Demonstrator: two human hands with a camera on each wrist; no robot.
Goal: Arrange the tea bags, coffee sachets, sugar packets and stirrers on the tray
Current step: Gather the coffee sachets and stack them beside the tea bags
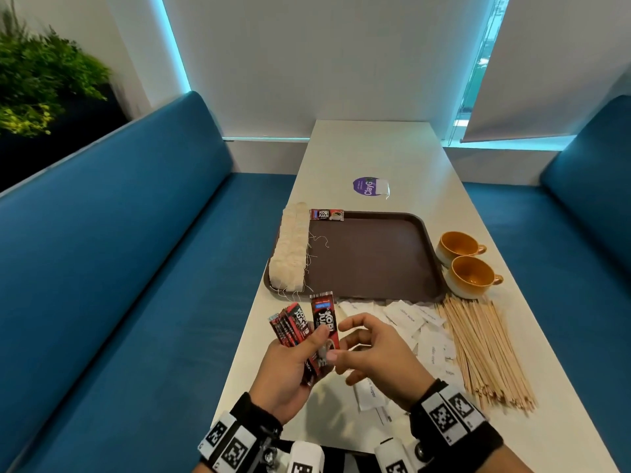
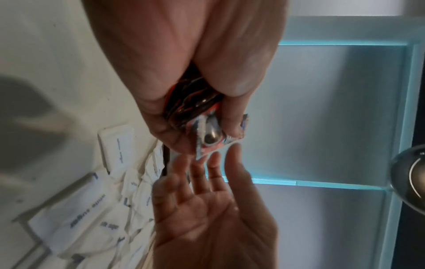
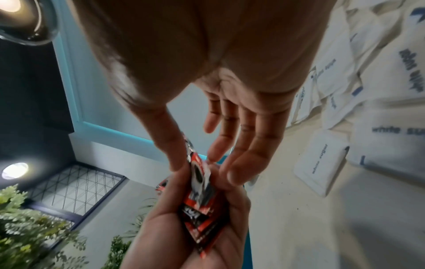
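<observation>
Your left hand [image 1: 290,363] clutches the light, slippery coffee sachets [image 1: 297,327]; pinch the raised one's flat end with your open right hand [image 1: 375,353].

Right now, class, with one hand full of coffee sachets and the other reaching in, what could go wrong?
1. The left hand grips a fanned bundle of coffee sachets; pulling one out could loosen the grip and spill the rest.
2. The right hand works just above the loose sugar packets and may scatter them.
3. Tea bag strings trail across the tray and could snag sachets laid beside them.
</observation>
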